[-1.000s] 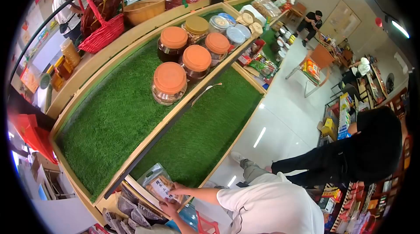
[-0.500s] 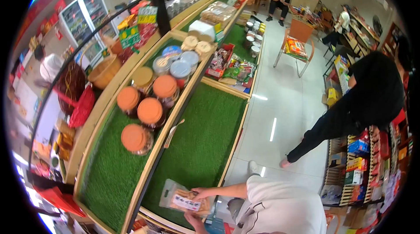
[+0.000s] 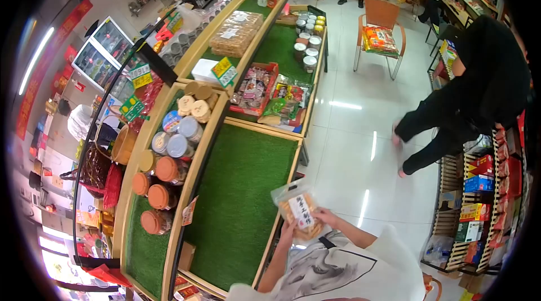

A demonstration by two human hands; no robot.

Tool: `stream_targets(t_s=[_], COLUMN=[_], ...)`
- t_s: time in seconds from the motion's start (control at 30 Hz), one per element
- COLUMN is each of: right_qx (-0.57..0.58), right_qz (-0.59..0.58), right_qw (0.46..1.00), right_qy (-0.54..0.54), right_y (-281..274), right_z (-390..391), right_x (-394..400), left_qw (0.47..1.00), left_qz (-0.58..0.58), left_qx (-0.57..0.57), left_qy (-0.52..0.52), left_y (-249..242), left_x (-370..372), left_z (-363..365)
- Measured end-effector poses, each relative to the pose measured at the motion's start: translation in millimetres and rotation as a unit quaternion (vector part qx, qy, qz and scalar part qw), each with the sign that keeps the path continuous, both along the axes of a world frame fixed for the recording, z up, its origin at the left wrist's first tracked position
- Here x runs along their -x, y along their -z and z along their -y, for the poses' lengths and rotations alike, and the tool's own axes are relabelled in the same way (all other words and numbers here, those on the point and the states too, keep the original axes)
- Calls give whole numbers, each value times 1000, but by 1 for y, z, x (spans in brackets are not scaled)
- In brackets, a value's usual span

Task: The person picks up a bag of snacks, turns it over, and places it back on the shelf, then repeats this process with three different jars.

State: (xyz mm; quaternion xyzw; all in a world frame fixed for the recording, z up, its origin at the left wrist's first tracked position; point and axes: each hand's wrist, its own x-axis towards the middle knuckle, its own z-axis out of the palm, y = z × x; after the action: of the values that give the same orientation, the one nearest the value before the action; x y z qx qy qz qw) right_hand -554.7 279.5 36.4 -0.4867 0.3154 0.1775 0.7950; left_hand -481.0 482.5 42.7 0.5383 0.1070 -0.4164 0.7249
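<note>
A clear plastic bag of light-brown snacks point(image 3: 300, 212) with a white label is held upright in front of my body, beyond the right edge of the lower green shelf point(image 3: 242, 180). My left hand point(image 3: 288, 230) grips its lower left side, and my right hand point(image 3: 325, 217) grips its right side. Left of the bag, a small price card point(image 3: 190, 211) is on the wooden divider. Jars with orange lids point(image 3: 162, 196) and jars with pale lids point(image 3: 179, 146) line the upper green shelf.
A red box of packets point(image 3: 254, 89) and several jars point(image 3: 309, 47) are farther along the display. An orange chair point(image 3: 381, 16) is in the aisle. A person in black point(image 3: 479, 87) bends by the right shelves; others are farther back.
The bag has been lifted off the lower green shelf and moved right, towards my body. Both hands now hold it. The view has shifted, and the person in black has changed stance.
</note>
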Motion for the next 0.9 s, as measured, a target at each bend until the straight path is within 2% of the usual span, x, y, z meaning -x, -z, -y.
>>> stream_targets(t_s=[0.03, 0.07, 0.17, 0.2, 0.23, 0.3, 0.4, 0.57, 0.67, 0.77, 0.9], right_qx=[11, 23, 87, 112, 114, 116, 134, 183, 270, 233, 304], right_qz=[3, 7, 40, 53, 76, 122, 93, 62, 68, -34, 2], right_qw=[1000, 999, 988, 981, 976, 964, 961, 961, 952, 962, 945], right_qy=[22, 44, 124, 150, 171, 208, 224, 198, 123, 135, 123], right_y=[-15, -31, -45, -45, -47, -61, -77, -62, -42, -71, -42], right_z=[24, 52, 110, 123, 136, 155, 172, 198, 219, 234, 261], right_x=[7, 12, 29, 36, 43, 46, 39, -1, -38, -88, -147], left_qw=[998, 998, 987, 989, 985, 983, 983, 992, 996, 999, 999], left_qz=[2, 18, 84, 44, 36, 35, 38, 17, 1, 16, 23], left_qx=[-42, -31, -58, -42, 9, 36, -6, 14, 27, 17, 25], left_qy=[44, 56, 126, 133, 170, 179, 181, 128, 88, 45, -11], left_y=[12, 23, -38, -30, -34, -22, -55, -40, -31, -59, -53], left_x=[-9, -6, -18, -22, -29, -36, -43, -81, -124, -166, -210], left_z=[28, 50, 139, 160, 179, 212, 244, 269, 288, 307, 318])
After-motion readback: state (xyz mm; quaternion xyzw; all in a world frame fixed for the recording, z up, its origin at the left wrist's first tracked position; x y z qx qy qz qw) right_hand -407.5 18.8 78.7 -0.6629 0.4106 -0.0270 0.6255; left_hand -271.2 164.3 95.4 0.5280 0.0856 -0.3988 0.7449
